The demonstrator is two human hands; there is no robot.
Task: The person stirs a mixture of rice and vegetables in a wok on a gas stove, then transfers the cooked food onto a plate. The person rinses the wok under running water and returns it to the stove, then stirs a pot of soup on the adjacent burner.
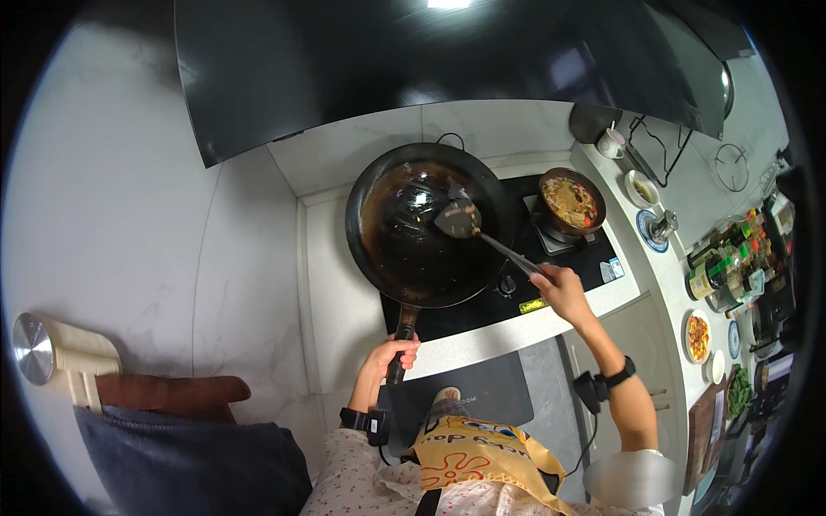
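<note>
My left hand (391,358) grips the dark handle (405,332) of a large black wok (426,258) over the left side of the cooktop. My right hand (563,291) holds the long metal shaft of a wok spatula (459,220). Its blade is inside the wok, towards the right, with a few scraps of food stuck to it. The wok's inner surface looks oily and brown, with small bits on it. To the right, a brown pot (571,201) full of a stew with red and pale pieces sits on the other burner.
A black range hood (439,58) hangs low over the stove. On the right counter are a bowl of greens (642,189), a pepper mill (663,227), several sauce bottles (706,276), a plate of cooked food (697,336) and a wooden cutting board (702,426). A towel (193,458) hangs at lower left.
</note>
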